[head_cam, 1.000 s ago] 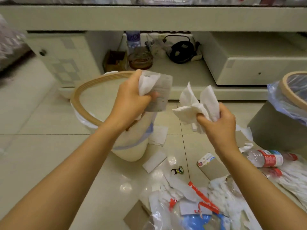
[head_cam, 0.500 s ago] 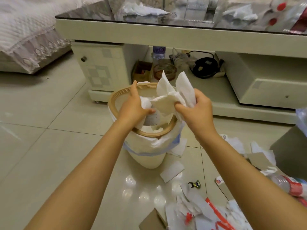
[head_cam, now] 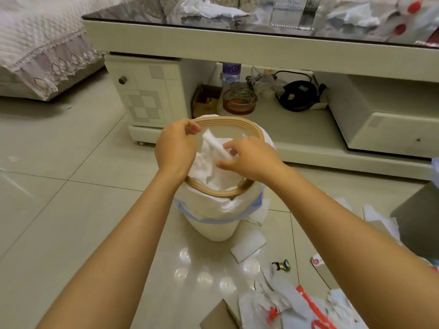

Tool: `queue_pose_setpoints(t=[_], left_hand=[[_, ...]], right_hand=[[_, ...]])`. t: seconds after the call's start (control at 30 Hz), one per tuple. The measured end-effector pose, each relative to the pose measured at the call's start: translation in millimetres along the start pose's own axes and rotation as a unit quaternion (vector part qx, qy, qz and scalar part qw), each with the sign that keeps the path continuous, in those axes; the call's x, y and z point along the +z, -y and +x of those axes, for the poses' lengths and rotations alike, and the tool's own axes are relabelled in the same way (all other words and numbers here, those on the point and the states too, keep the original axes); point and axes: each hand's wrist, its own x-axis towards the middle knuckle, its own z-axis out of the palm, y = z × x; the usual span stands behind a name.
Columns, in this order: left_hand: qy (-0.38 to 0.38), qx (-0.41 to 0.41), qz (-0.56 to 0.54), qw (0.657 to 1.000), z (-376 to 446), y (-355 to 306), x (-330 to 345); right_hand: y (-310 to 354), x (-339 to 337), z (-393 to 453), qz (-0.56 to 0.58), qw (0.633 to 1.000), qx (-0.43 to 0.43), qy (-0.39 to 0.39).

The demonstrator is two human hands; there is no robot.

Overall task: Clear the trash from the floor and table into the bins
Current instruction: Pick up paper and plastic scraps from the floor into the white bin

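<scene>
Desk (head_cam: 237, 47) up top still carries tissue and wrappers. Bin (head_cam: 215, 224) with tan rim sits on the floor in front of it. Both hands have dropped to the bin mouth since half a second ago. Left hand (head_cam: 174, 148) now loosely curled, holding nothing I can see. Right hand (head_cam: 247, 160) pinches crumpled tissue (head_cam: 213, 162), now down inside the rim. This load looks nearly delivered. Floor litter (head_cam: 285, 305) at lower right still waits, likely next.
</scene>
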Motion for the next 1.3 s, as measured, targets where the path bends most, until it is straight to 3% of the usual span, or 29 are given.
queue_pose_setpoints(t=[0.13,0.4,0.6,0.73,0.87,0.97,1.03,1.13,1.23,1.3], left_hand=[[0.025,0.039,-0.010,0.999,-6,-4,8],[0.079,0.154,0.010,0.985,-40,-34,38],[0.076,0.279,-0.008,0.957,-84,-68,63],[0.077,0.375,-0.002,0.924,-117,-65,88],[0.176,0.428,0.057,0.885,-142,-31,136],[0.337,0.365,0.226,0.838,-145,3,170],[0.421,0.307,0.361,0.773,-146,22,187],[0.442,0.277,0.427,0.738,-154,42,203],[0.429,0.269,0.441,0.741,-159,54,218],[0.457,0.195,0.336,0.801,-157,59,226]], right_hand=[[-7,8,-9,-0.062,0.997,-0.037,-0.030],[-32,21,-49,0.064,0.971,-0.079,-0.217],[-76,32,-88,0.114,0.945,-0.036,-0.305],[-115,49,-121,0.082,0.957,0.009,-0.278],[-161,71,-156,0.051,0.972,0.083,-0.215],[-191,88,-179,0.053,0.974,0.155,-0.159],[-206,99,-190,0.064,0.972,0.194,-0.113],[-217,116,-200,0.069,0.968,0.233,-0.057],[-221,135,-205,0.043,0.962,0.270,-0.012],[-225,146,-207,0.029,0.952,0.302,0.045]])
